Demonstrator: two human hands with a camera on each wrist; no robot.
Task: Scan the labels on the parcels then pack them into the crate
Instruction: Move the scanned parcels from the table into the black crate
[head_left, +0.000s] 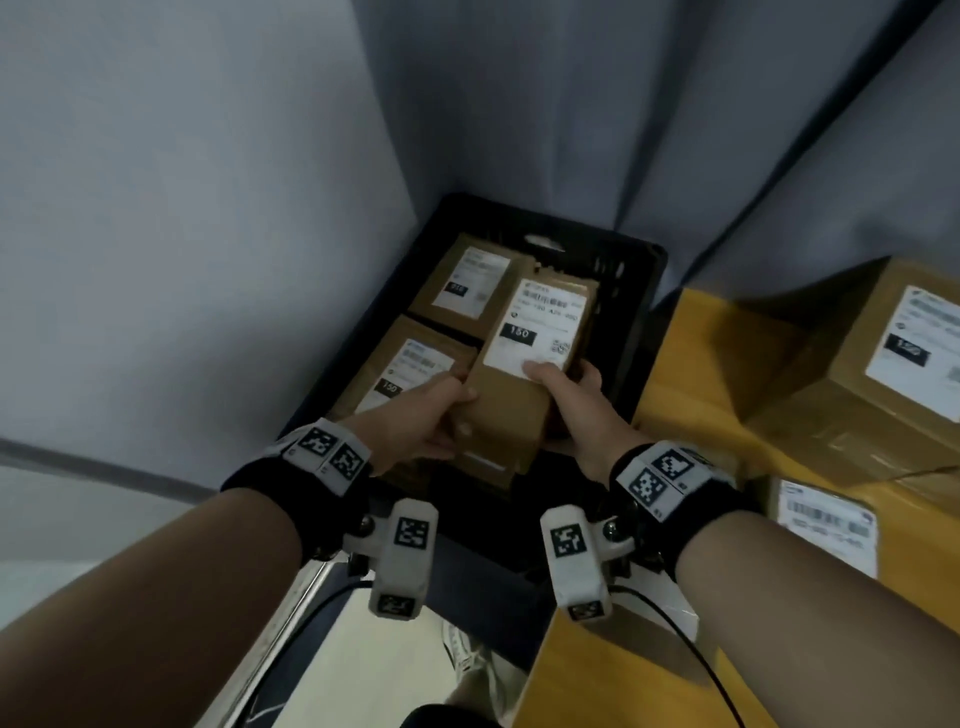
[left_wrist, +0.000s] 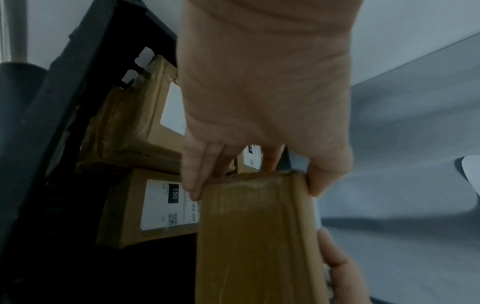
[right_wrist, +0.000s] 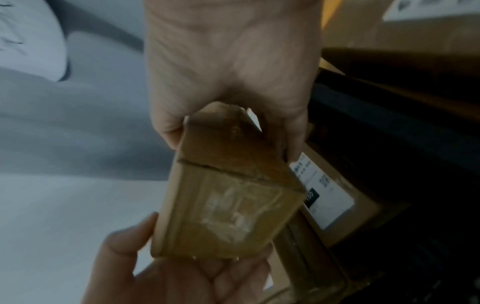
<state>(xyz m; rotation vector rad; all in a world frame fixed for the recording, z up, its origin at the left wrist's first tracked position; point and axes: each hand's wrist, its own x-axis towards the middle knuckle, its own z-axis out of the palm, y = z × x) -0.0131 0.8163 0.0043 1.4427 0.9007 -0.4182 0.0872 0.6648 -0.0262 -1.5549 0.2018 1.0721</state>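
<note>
Fingers of the left hand and right hand clamp both sides of a flat brown cardboard parcel, held over the black plastic crate, above two packed parcels.

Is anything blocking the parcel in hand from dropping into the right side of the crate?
Nothing visible blocks it. Both hands, left and right, hold the parcel over the black crate. Two labelled parcels fill the left side only.
</note>
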